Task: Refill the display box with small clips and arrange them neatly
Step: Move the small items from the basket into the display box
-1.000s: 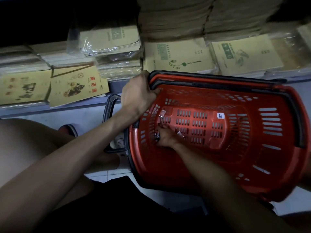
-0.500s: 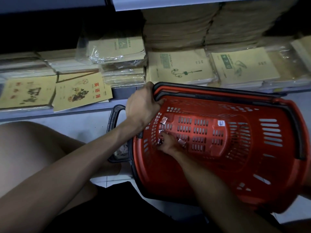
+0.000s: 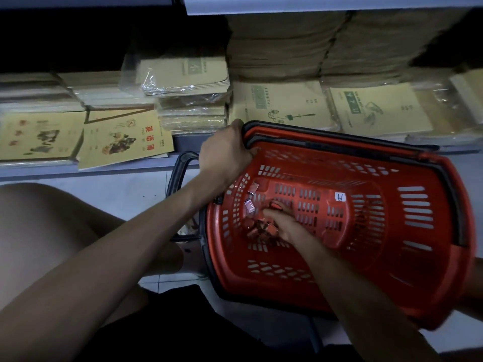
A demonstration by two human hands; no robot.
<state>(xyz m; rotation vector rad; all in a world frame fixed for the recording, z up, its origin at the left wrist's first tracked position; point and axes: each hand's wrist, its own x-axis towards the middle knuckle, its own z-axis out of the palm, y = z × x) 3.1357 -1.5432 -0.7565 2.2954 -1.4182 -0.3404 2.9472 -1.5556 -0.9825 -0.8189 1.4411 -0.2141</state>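
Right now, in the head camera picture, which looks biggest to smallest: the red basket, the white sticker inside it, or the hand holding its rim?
1. Red basket, by far.
2. Left hand gripping the rim.
3. White sticker.

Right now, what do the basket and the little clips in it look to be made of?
Basket: moulded red plastic with a slight sheen, slotted walls and a dark rim. Small clips: probably metal, since the loose ones glint silver; the dim light leaves it open. The right hand gathers a pile of them; the left hand grips the rim.
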